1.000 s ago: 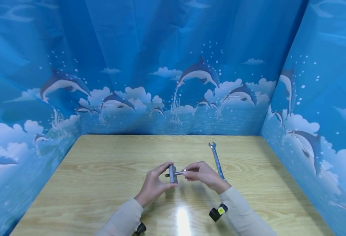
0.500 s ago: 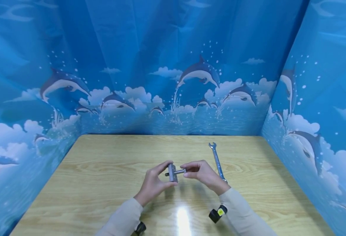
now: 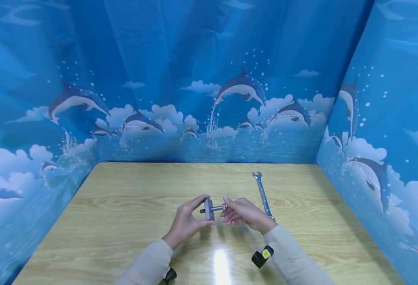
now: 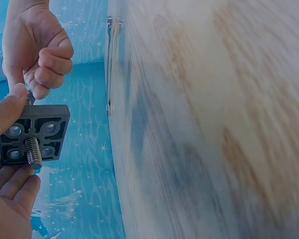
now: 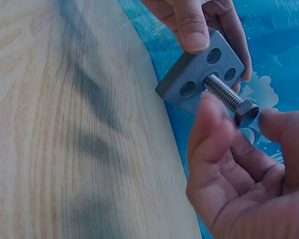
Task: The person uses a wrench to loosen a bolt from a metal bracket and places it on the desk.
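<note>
Left hand (image 3: 186, 219): clamped on a square metal plate (image 5: 199, 72) by its edges, thumb on one, fingers on the opposite one. Right hand (image 3: 247, 213): just beside the left, fingers bent, thumb next to the head of a hex bolt (image 5: 226, 95); from my screens I cannot tell whether it presses on the metal or sits just off it.

Position: plate held up between the hands, above the table (image 3: 141, 186). Bolt runs through the plate's centre, head toward the right hand, threaded end out on the left hand's side.

Risks, my judgement:
1. Plate slewing. The left hand holds only two edges, so I expect a hard twist from the right could pivot the plate between thumb and fingertips.
2. Binding. Much of the shank stands out on the right hand's side; a sideways push at the head would lever on the thread and jam it.
3. Drop. I cannot read which way the bolt is turned. Should the thread run out with the right fingers off the head, the bolt would fall below the hands.
4. Knock. The wrench (image 3: 263, 196) lies beyond the right hand, its near end close to that wrist; a careless outward swing could shove it
</note>
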Available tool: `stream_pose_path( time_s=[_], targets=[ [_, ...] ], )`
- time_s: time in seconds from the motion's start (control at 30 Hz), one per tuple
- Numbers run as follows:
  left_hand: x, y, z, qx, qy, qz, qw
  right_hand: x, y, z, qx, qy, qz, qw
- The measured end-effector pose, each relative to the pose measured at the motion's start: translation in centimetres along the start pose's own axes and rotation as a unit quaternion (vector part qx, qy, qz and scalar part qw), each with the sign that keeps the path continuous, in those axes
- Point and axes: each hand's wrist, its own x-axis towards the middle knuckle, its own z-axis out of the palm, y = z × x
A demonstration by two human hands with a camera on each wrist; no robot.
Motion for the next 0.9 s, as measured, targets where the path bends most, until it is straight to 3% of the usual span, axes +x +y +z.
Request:
stream_pose_path(
  time_s=[0.17, 0.43, 0.67, 0.9],
  targets=[
    [-0.05, -0.02, -0.03, 0.008, 0.001, 0.000, 1.0000, -0.03, -0.29, 0.04, -0.022, 0.017, 0.004, 0.9996],
    [-0.11, 0.00, -0.18, 0.008, -0.003, -0.009, 0.9999, -0.04, -0.52, -0.15, -0.062, 0.046, -0.051, 0.9957],
    [-0.13, 0.03, -0.24, -0.002, -0.004, -0.013, 0.9999, -0.09, -0.62, 0.03, -0.131, 0.072, -0.088, 0.9849],
    [-0.21, -0.24, -0.13, -0.009, -0.001, -0.010, 0.9999, -0.41, -0.83, 0.39, -0.136, 0.075, -0.101, 0.9827]
  ],
)
